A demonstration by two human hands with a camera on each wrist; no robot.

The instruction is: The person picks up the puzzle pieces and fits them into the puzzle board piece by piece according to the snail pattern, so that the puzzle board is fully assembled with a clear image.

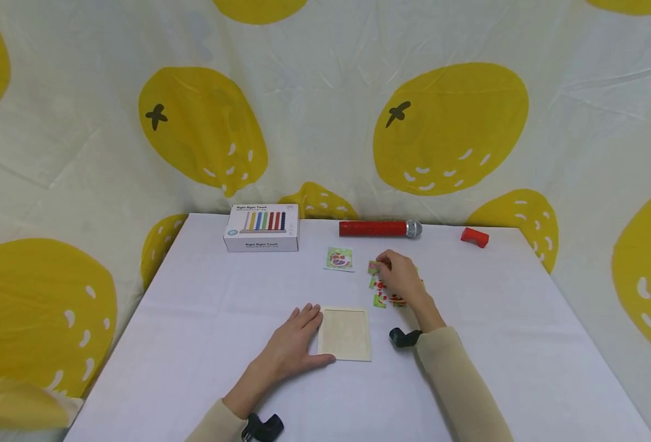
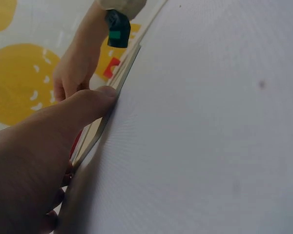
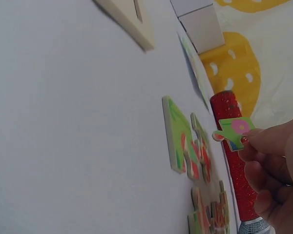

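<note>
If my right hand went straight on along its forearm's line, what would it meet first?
Most likely the red, silver-ended tube ahead, though depth is unclear and the right hand might pass above it.

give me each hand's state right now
Left hand: open, touching the square pale wooden tray.
Right hand: closed, pinching a green jigsaw piece with pink flower.

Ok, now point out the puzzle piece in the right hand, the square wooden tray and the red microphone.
Puzzle piece [image 3: 233,129]: right wrist view, on its printed face.
Wooden tray [image 1: 345,335]: head view, on the middle of its bare floor.
Red microphone [image 1: 377,229]: head view, on its red handle.
</note>
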